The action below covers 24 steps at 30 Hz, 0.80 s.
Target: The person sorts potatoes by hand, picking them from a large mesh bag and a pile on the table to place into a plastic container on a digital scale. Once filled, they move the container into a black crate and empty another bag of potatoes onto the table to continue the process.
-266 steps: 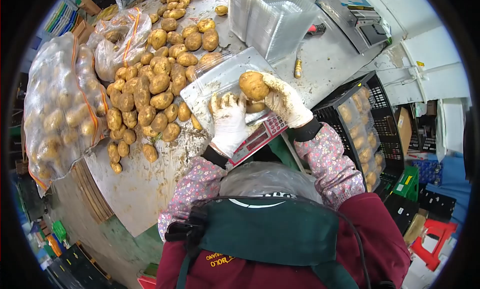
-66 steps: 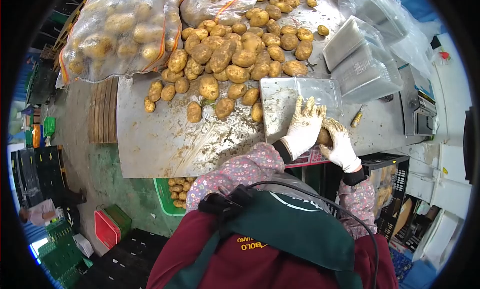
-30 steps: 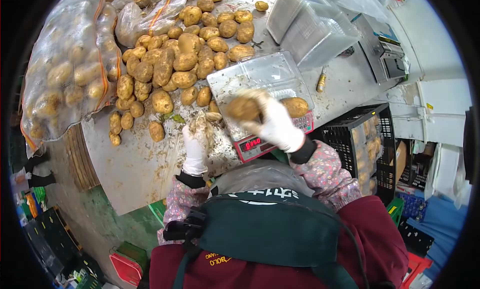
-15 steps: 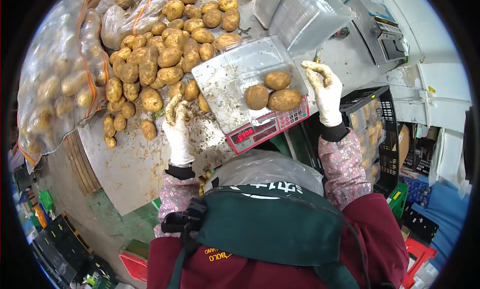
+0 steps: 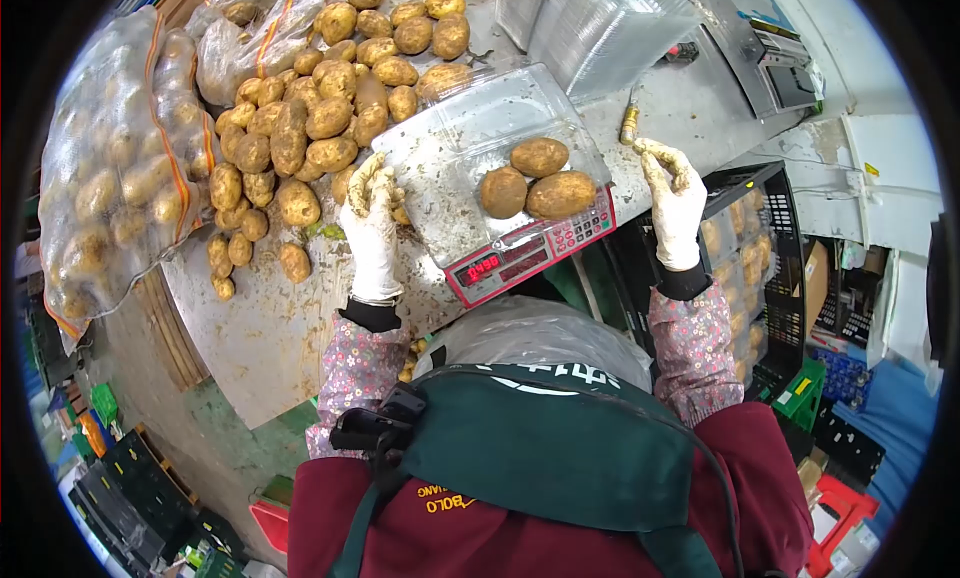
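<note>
Three potatoes point(image 5: 540, 157) sit in a clear plastic tray point(image 5: 482, 163) on the dirty metal plate of a scale point(image 5: 425, 183). Red digits glow on its display point(image 5: 482, 269). My left hand point(image 5: 372, 228), in a soiled white glove, is just left of the plate, beside loose potatoes at the edge of the heap. Its fingers are curved and apart, with no potato plainly between them. To the right of the scale, my gloved right hand point(image 5: 678, 203) is raised with thumb and fingers apart, holding nothing.
A potato heap point(image 5: 300, 123) covers the table's point(image 5: 240, 328) back left, beside a full mesh-like plastic sack point(image 5: 110, 188). Stacked clear trays point(image 5: 610, 38) stand behind the scale. A black crate point(image 5: 775, 268) of packed potatoes is at the right. A small yellowish object point(image 5: 629, 123) lies near my right hand.
My left hand has shifted slightly right, closer to the scale. My right hand has moved a little right and down, away from the tray. The display's digits have changed.
</note>
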Each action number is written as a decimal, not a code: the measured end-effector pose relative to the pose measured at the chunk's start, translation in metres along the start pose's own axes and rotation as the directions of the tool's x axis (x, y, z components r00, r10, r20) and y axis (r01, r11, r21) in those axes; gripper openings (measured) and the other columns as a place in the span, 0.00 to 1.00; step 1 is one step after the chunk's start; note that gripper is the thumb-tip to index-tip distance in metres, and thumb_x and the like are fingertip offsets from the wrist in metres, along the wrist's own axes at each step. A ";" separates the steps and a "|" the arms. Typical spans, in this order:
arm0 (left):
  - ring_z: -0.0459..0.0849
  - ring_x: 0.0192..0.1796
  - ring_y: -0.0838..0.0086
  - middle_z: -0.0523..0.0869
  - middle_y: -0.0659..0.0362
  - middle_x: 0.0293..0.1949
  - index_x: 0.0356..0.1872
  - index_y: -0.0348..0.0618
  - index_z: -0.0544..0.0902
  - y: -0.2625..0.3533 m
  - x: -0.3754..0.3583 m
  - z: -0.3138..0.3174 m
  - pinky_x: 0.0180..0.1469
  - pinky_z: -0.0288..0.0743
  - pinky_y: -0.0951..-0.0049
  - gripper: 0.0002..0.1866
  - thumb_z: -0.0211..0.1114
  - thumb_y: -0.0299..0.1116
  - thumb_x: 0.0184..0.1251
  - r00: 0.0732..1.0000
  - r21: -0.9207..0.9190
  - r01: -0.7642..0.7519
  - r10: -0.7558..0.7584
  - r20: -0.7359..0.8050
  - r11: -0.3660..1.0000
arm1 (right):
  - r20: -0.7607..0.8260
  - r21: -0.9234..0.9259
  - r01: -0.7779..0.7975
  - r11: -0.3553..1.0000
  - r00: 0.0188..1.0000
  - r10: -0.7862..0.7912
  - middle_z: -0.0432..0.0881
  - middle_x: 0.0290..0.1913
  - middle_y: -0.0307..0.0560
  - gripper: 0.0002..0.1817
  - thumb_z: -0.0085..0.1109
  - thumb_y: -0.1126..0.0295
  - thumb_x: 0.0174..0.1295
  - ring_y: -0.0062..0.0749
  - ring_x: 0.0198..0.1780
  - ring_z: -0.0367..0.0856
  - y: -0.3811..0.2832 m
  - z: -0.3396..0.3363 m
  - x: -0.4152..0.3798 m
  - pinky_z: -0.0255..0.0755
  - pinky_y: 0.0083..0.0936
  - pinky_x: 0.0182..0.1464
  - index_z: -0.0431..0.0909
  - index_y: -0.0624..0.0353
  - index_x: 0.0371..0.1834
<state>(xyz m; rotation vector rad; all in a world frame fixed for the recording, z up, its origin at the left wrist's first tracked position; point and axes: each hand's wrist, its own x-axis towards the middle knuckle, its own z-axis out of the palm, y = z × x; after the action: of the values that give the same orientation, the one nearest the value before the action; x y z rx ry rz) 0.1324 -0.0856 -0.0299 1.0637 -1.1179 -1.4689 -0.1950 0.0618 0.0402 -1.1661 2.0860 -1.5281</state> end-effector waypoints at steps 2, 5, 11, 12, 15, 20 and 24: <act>0.81 0.37 0.82 0.85 0.60 0.49 0.61 0.35 0.77 -0.002 -0.004 -0.009 0.40 0.75 0.82 0.18 0.57 0.29 0.75 0.999 -0.017 0.034 -0.035 -0.018 0.999 | 0.011 0.005 -0.027 1.000 1.000 0.027 0.86 0.47 0.45 0.10 0.59 0.78 0.66 0.22 0.49 0.80 0.010 -0.008 -0.003 0.71 0.20 0.55 0.82 0.67 0.48; 0.81 0.37 0.83 0.85 0.60 0.49 0.61 0.36 0.77 -0.006 -0.012 -0.028 0.39 0.74 0.82 0.17 0.57 0.29 0.75 0.993 0.049 0.058 -0.053 -0.102 0.997 | 0.019 -0.034 -0.056 0.998 0.998 0.056 0.85 0.48 0.45 0.10 0.56 0.78 0.68 0.22 0.49 0.79 0.016 -0.015 -0.007 0.71 0.20 0.55 0.81 0.69 0.50; 0.78 0.33 0.84 0.85 0.61 0.40 0.56 0.35 0.80 -0.017 -0.038 -0.068 0.35 0.73 0.82 0.14 0.59 0.29 0.74 0.964 0.154 0.179 -0.141 -0.227 0.972 | 0.008 -0.052 -0.053 0.997 0.999 0.054 0.86 0.46 0.46 0.09 0.57 0.76 0.69 0.26 0.49 0.81 0.016 -0.013 -0.012 0.71 0.22 0.57 0.82 0.69 0.47; 0.78 0.32 0.83 0.85 0.61 0.38 0.55 0.35 0.80 -0.035 -0.044 -0.078 0.34 0.73 0.82 0.13 0.58 0.28 0.74 0.963 0.025 0.182 -0.173 -0.208 0.983 | 0.011 -0.039 -0.068 0.997 0.998 0.069 0.86 0.46 0.47 0.10 0.56 0.75 0.70 0.26 0.49 0.81 0.018 -0.013 -0.012 0.71 0.22 0.57 0.82 0.69 0.47; 0.79 0.31 0.82 0.85 0.60 0.38 0.52 0.32 0.81 -0.055 -0.064 -0.095 0.34 0.74 0.81 0.12 0.57 0.26 0.73 0.940 0.206 0.319 -0.280 -0.197 0.925 | 0.034 -0.053 -0.079 0.995 0.996 0.081 0.86 0.46 0.47 0.13 0.52 0.71 0.73 0.27 0.49 0.81 0.018 -0.010 -0.011 0.71 0.25 0.59 0.82 0.70 0.48; 0.82 0.39 0.76 0.86 0.56 0.42 0.50 0.33 0.82 -0.066 -0.062 -0.123 0.46 0.76 0.76 0.10 0.58 0.24 0.72 0.931 0.491 0.030 0.154 -0.330 0.870 | 0.058 0.045 -0.074 0.996 0.996 0.071 0.85 0.49 0.48 0.12 0.52 0.73 0.73 0.28 0.51 0.81 0.034 -0.009 -0.010 0.71 0.25 0.61 0.81 0.69 0.51; 0.79 0.55 0.60 0.81 0.49 0.55 0.59 0.38 0.78 -0.051 -0.040 -0.155 0.61 0.71 0.65 0.23 0.67 0.29 0.62 0.810 0.834 0.115 0.435 -0.393 0.539 | 0.070 0.047 -0.088 0.995 0.994 0.084 0.85 0.49 0.48 0.11 0.53 0.73 0.73 0.27 0.52 0.81 0.030 -0.002 -0.006 0.71 0.25 0.61 0.80 0.69 0.51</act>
<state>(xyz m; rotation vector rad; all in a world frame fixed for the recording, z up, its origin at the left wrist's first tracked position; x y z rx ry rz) 0.2793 -0.0606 -0.1070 1.8344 -1.4344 -0.2758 -0.2054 0.0712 0.0123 -1.0810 2.0157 -1.4720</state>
